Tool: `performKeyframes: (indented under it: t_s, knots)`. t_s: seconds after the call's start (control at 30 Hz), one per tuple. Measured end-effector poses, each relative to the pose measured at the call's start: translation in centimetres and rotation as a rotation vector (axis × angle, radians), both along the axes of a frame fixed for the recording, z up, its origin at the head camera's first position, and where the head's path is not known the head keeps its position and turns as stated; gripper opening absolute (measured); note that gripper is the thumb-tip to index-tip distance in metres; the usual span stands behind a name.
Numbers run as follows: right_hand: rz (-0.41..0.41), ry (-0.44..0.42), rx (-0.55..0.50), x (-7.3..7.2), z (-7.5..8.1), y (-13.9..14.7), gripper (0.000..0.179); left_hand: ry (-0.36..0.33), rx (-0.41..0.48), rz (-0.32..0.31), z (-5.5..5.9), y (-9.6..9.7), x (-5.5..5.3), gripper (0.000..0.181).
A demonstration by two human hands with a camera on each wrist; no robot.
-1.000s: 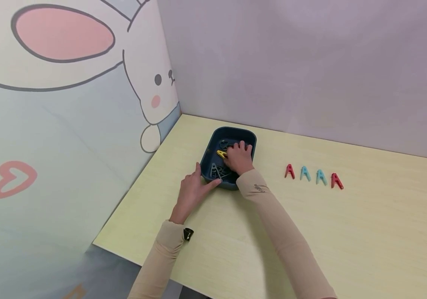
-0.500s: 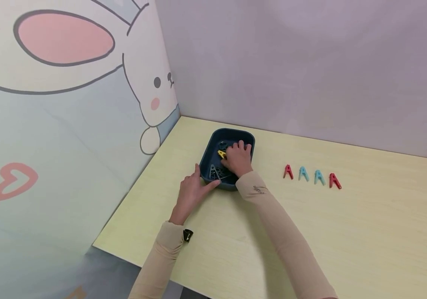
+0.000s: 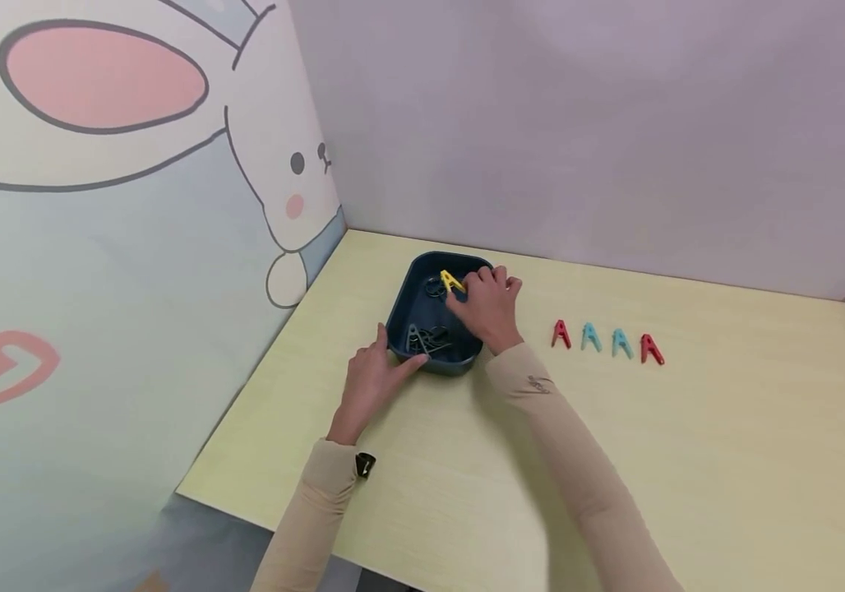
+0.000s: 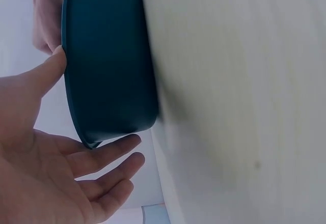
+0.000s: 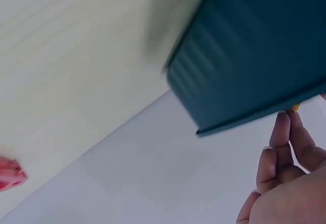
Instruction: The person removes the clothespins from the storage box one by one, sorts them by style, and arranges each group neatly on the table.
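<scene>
My right hand (image 3: pixel 491 311) pinches a yellow clothespin (image 3: pixel 452 281) between thumb and fingertips, above the right side of a dark blue plastic bin (image 3: pixel 393 316). In the right wrist view, only a small orange-yellow bit of the clothespin (image 5: pixel 296 107) shows past the bin's rim. My left hand (image 3: pixel 372 382) rests against the bin's near left corner. In the left wrist view its thumb (image 4: pixel 53 66) touches the rim and its fairly straight fingers spread along the side. Inside the bin lie a grey clothespin (image 3: pixel 415 337) and several dark ring-like pieces (image 3: pixel 434 286).
To the right of the bin, a row of clothespins stands out on the pale wooden table (image 3: pixel 726 444): a red one (image 3: pixel 561 334), two light blue ones (image 3: pixel 590 335) and another red one (image 3: pixel 651 349). A rabbit-printed wall covering (image 3: pixel 134 288) borders the left edge; a plain lilac backdrop (image 3: pixel 578 140) rises behind.
My right hand has lifted from inside the bin up and to the right, bringing the yellow clothespin with it. My left hand stays at the bin's corner. The head view has shifted slightly.
</scene>
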State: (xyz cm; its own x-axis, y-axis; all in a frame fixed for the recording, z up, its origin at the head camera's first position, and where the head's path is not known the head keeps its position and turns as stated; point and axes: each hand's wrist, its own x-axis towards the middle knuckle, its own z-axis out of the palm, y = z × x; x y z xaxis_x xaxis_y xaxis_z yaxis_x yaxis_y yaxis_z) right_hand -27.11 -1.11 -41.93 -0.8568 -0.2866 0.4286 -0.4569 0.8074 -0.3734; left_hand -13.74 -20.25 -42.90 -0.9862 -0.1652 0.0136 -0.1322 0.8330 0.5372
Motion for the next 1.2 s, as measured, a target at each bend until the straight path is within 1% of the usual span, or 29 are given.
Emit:
performKeyframes:
  t_s: [0.1, 0.2, 0.3, 0.47, 0.57, 0.8, 1.03, 1.2]
  knots:
    - [-0.034, 0.028, -0.052, 0.5, 0.0, 1.8, 0.036, 0.008, -0.001, -0.007, -0.1, 0.0, 0.0, 0.107]
    - [-0.073, 0.037, -0.09, 0.9, -0.2, 3.7, 0.038, 0.003, 0.001, -0.011, -0.2, -0.1, 0.0, 0.108]
    - [-0.114, 0.034, -0.126, 1.3, -0.3, 5.7, 0.039, -0.009, 0.009, -0.009, -0.2, -0.2, 0.0, 0.109]
    - [-0.201, 0.01, -0.177, 2.1, -1.2, 9.6, 0.04, -0.02, 0.015, -0.013, -0.2, -0.3, 0.1, 0.11]
    - [-0.248, -0.024, -0.195, 2.7, -1.8, 12.0, 0.042, -0.02, 0.009, -0.016, -0.3, -0.4, 0.1, 0.11]
    - [-0.382, -0.094, -0.169, 4.2, -2.5, 17.8, 0.044, -0.02, -0.01, -0.039, -0.5, -0.4, 0.0, 0.11]
    - [-0.491, -0.141, -0.187, 5.4, -2.7, 22.5, 0.046, -0.022, -0.013, -0.037, -0.5, -0.4, 0.0, 0.11]
    - [-0.571, -0.217, -0.173, 5.9, -2.6, 25.0, 0.049, -0.023, -0.004, -0.04, -0.4, -0.4, 0.0, 0.11]
